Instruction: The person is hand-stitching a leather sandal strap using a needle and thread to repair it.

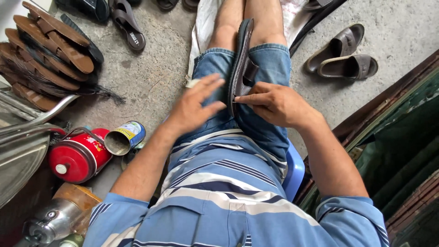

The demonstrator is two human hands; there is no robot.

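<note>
- Fingers of our left hand [194, 106] are straight and loosely spread, holding nothing; they lie flat over the left thigh of the denim shorts [270, 64], fingertips just beside the edge of the sandal [241, 64].
- Fingers of our right hand [274, 103] are drawn together, forefinger and thumb extended to the sandal's near end and pressed against its rim. Whether they pinch the edge or only press on it, we cannot tell.
- The sandal is dark brown, stands on its side edge between our two thighs and runs lengthwise away from us toward the knees; its strap faces the right thigh.
- Far left, on the concrete floor [155, 77]: a stack of brown sandal soles [45, 50], well apart from both hands.
- Lower left: a red canister [77, 158] lying on its side, and just beside it an open tin can [124, 137] with its mouth toward the canister.
- Beneath us: a blue plastic stool [295, 171], its edge visible at our right hip.
- Upper right: a pair of grey-brown sandals [343, 57] side by side on the floor, well apart from the right hand.
</note>
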